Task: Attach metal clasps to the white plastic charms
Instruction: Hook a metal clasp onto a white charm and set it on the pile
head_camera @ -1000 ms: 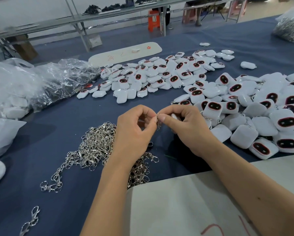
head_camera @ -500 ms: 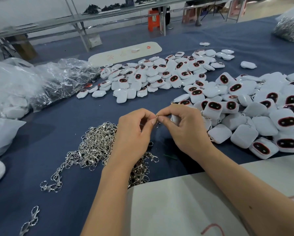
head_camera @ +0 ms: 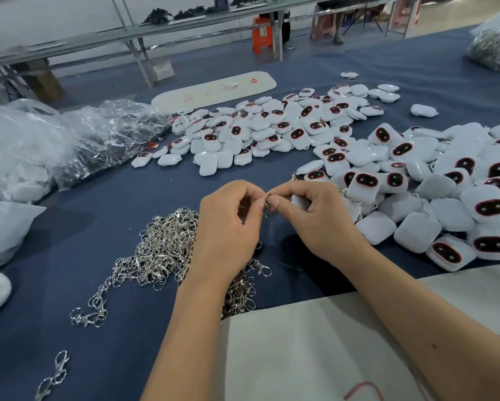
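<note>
1. white plastic charm [head_camera: 299, 201]: the one in work sits mostly hidden in my right hand [head_camera: 318, 218], held above the blue table cover [head_camera: 98, 227], just left of the near right heap of charms.
2. my right hand grips that charm, with the thumb and forefinger pinching at its top, where a small metal ring shows.
3. my left hand [head_camera: 228, 230] pinches a metal clasp [head_camera: 267, 204] between thumb and forefinger; the clasp hangs right between the two thumbs, touching or all but touching the charm's ring. i can't tell whether it is hooked on yet.
4. i judge this as the joining step for one charm, mid-way, not finished.
5. the loose clasp pile [head_camera: 162, 250] lies under and left of my left wrist, with a few strays [head_camera: 89, 315] nearer and further left; plenty of stock remains.
6. the right heap of charms [head_camera: 460, 198] shows some bits of chain among the pieces, so i take it as the done pile, though i can't check every piece.
7. the far pile of charms [head_camera: 272, 128] lies in the middle of the table; whether those carry clasps is too small to tell.
8. clear plastic bags [head_camera: 69, 140] on the left seem to hold more parts, so in my judgement a lot of work is left.
</note>
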A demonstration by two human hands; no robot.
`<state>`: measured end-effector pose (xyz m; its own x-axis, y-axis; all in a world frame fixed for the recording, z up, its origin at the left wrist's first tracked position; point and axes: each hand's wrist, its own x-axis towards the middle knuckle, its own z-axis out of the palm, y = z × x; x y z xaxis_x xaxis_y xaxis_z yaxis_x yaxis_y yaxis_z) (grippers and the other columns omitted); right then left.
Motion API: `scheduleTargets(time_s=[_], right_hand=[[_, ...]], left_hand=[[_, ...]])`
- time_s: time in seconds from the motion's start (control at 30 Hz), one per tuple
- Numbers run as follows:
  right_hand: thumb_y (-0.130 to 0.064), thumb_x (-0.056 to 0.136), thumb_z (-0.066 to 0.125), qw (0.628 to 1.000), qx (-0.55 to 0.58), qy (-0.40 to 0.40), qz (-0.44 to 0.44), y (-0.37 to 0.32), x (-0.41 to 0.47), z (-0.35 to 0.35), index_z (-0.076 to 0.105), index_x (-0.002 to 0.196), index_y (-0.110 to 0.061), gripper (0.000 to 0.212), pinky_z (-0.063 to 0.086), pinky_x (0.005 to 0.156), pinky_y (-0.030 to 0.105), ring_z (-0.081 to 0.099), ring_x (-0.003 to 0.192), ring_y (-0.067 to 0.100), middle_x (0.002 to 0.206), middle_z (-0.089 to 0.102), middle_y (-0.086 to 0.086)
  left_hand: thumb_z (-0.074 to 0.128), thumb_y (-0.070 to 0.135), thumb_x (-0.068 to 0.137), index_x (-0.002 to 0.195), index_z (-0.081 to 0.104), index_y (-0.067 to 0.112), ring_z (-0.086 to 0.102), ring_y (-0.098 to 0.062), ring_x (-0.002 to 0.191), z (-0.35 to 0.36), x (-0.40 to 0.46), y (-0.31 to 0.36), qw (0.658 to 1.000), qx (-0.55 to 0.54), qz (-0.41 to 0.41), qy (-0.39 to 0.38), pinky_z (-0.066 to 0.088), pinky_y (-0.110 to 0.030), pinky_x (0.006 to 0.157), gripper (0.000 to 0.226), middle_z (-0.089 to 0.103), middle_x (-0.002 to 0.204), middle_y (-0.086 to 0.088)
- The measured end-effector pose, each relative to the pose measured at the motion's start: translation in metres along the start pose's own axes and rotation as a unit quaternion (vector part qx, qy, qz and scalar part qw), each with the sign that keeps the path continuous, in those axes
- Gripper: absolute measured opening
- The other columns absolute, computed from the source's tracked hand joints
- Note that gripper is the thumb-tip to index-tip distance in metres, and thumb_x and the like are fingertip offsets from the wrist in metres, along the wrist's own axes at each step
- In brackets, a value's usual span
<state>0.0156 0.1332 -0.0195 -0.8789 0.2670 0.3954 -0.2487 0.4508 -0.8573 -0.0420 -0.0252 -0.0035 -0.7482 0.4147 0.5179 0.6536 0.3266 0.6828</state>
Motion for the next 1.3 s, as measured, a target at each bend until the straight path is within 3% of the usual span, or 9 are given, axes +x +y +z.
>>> scheduleTargets(time_s=[0.13, 0.33, 0.7, 0.83, 0.93, 1.0, 1.1, 1.17, 1.3], right_hand=[[-0.015, 0.096, 0.072, 1.000, 0.021, 0.015, -0.005, 0.001, -0.001, 0.001, 0.080, 0.093, -0.024, 0.012, 0.052, 0.074, 0.050, 0.061, 0.082, 0.047, 0.082, 0.070, 0.023], [-0.005, 0.094, 0.073, 0.999, 0.008, 0.021, -0.044, -0.003, -0.003, 0.002, 0.080, 0.093, -0.013, 0.011, 0.054, 0.081, 0.034, 0.068, 0.086, 0.019, 0.087, 0.075, -0.001], [-0.010, 0.097, 0.071, 0.999, 0.018, 0.016, -0.026, -0.004, -0.004, 0.003, 0.079, 0.092, -0.016, 0.011, 0.051, 0.075, 0.022, 0.067, 0.080, 0.011, 0.081, 0.074, -0.008], [-0.040, 0.101, 0.058, 0.997, 0.024, 0.047, 0.047, -0.002, -0.001, 0.003, 0.067, 0.087, -0.021, 0.026, 0.039, 0.060, 0.037, 0.045, 0.060, 0.015, 0.064, 0.052, -0.008], [-0.031, 0.095, 0.042, 0.984, 0.135, 0.048, 0.107, 0.001, 0.002, 0.001, 0.067, 0.100, -0.019, 0.028, 0.038, 0.060, 0.038, 0.040, 0.060, 0.014, 0.066, 0.045, -0.008], [-0.027, 0.096, 0.053, 0.984, 0.133, 0.049, 0.112, 0.001, 0.002, 0.001, 0.064, 0.110, -0.024, 0.018, 0.044, 0.063, 0.041, 0.048, 0.065, 0.016, 0.073, 0.055, -0.009], [-0.026, 0.095, 0.074, 0.987, 0.100, 0.091, 0.086, 0.005, 0.002, 0.002, 0.067, 0.104, -0.025, 0.011, 0.049, 0.065, 0.030, 0.056, 0.069, 0.006, 0.082, 0.067, -0.009], [-0.026, 0.098, 0.071, 0.986, 0.100, 0.111, 0.076, 0.007, 0.003, 0.002, 0.072, 0.096, -0.024, 0.003, 0.043, 0.058, 0.022, 0.050, 0.060, 0.003, 0.072, 0.065, -0.014], [-0.019, 0.100, 0.067, 0.987, 0.080, 0.127, 0.065, 0.005, 0.005, 0.002, 0.079, 0.090, -0.021, 0.016, 0.034, 0.051, 0.011, 0.047, 0.051, 0.002, 0.064, 0.062, -0.015]], left_hand=[[0.065, 0.013, 0.092, 0.083, 0.067, 0.027, 0.067, -0.013, 0.082, -0.001, 0.000, -0.001, 1.000, -0.002, -0.005, -0.004, 0.054, -0.032, 0.071, 0.016, 0.068, 0.081, 0.013], [0.062, 0.013, 0.092, 0.083, 0.066, 0.026, 0.067, -0.016, 0.079, -0.001, 0.000, -0.001, 1.000, -0.007, -0.008, -0.001, 0.055, -0.040, 0.071, 0.016, 0.068, 0.079, 0.011], [0.061, 0.009, 0.093, 0.084, 0.062, 0.023, 0.063, -0.014, 0.077, 0.000, -0.001, 0.003, 1.000, 0.028, 0.002, 0.000, 0.049, -0.032, 0.068, 0.017, 0.065, 0.078, 0.011], [0.059, 0.008, 0.094, 0.085, 0.060, 0.022, 0.061, -0.013, 0.078, -0.001, -0.001, 0.004, 0.999, 0.046, 0.010, -0.009, 0.049, -0.034, 0.071, 0.017, 0.063, 0.080, 0.010], [0.058, 0.004, 0.094, 0.085, 0.059, 0.018, 0.057, -0.013, 0.077, -0.001, -0.001, 0.003, 0.998, 0.054, 0.020, -0.025, 0.047, -0.032, 0.068, 0.018, 0.060, 0.080, 0.008], [0.057, 0.002, 0.094, 0.085, 0.058, 0.018, 0.054, -0.013, 0.074, -0.001, 0.000, 0.004, 0.997, 0.058, 0.027, -0.037, 0.042, -0.025, 0.065, 0.018, 0.059, 0.078, 0.009], [0.056, 0.000, 0.093, 0.084, 0.057, 0.016, 0.053, -0.013, 0.074, 0.000, 0.000, 0.005, 0.996, 0.060, 0.038, -0.054, 0.039, -0.021, 0.065, 0.019, 0.057, 0.078, 0.009], [0.056, -0.001, 0.092, 0.084, 0.057, 0.016, 0.052, -0.013, 0.075, 0.000, -0.001, 0.005, 0.995, 0.063, 0.042, -0.063, 0.039, -0.021, 0.066, 0.019, 0.056, 0.078, 0.009], [0.056, -0.002, 0.091, 0.083, 0.055, 0.016, 0.049, -0.011, 0.074, 0.002, -0.001, 0.008, 0.993, 0.069, 0.047, -0.084, 0.035, -0.019, 0.065, 0.020, 0.054, 0.077, 0.009]])
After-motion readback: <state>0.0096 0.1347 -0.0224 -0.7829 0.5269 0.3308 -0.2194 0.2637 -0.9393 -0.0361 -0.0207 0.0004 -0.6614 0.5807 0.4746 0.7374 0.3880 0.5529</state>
